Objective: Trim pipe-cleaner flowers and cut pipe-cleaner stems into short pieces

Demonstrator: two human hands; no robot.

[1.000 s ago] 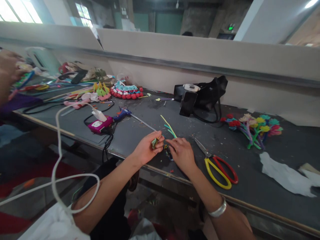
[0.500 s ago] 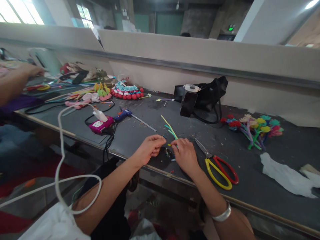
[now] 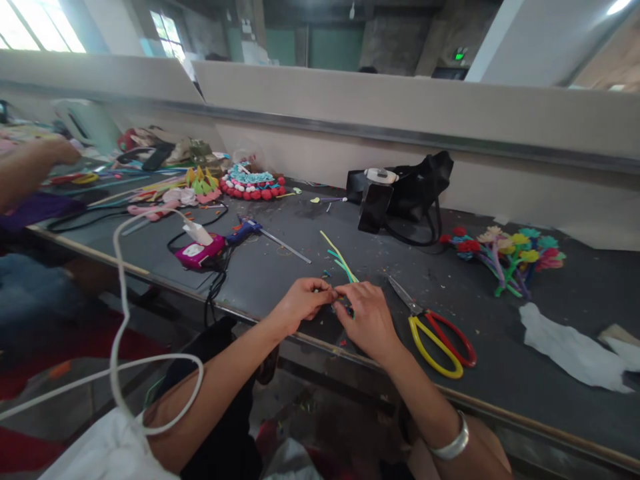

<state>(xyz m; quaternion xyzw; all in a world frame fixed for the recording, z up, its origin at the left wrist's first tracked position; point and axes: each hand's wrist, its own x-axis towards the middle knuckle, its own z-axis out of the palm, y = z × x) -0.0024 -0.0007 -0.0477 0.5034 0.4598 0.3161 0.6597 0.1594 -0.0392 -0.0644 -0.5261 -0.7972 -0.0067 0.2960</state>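
Observation:
My left hand (image 3: 300, 303) and my right hand (image 3: 365, 313) meet fingertip to fingertip near the front edge of the dark grey table (image 3: 280, 267). Both are closed in a pinch on a small craft piece that their fingers mostly hide. Green and yellow pipe cleaners (image 3: 340, 257) lie on the table and run from just behind my right fingers toward the back. Scissors with yellow and red handles (image 3: 435, 333) lie just right of my right hand, blades pointing toward it.
A blue glue gun (image 3: 245, 230) and a pink power strip (image 3: 200, 250) with cables sit left. A black bag (image 3: 410, 190) with a phone leaning on it stands behind. A pipe-cleaner flower bunch (image 3: 505, 253) and white cloth (image 3: 570, 347) lie right. Another person's arm (image 3: 30, 167) reaches in far left.
My hands have come together until the fingertips touch. The green piece seen in my left hand a second ago no longer shows. The other person's arm at far left has shifted.

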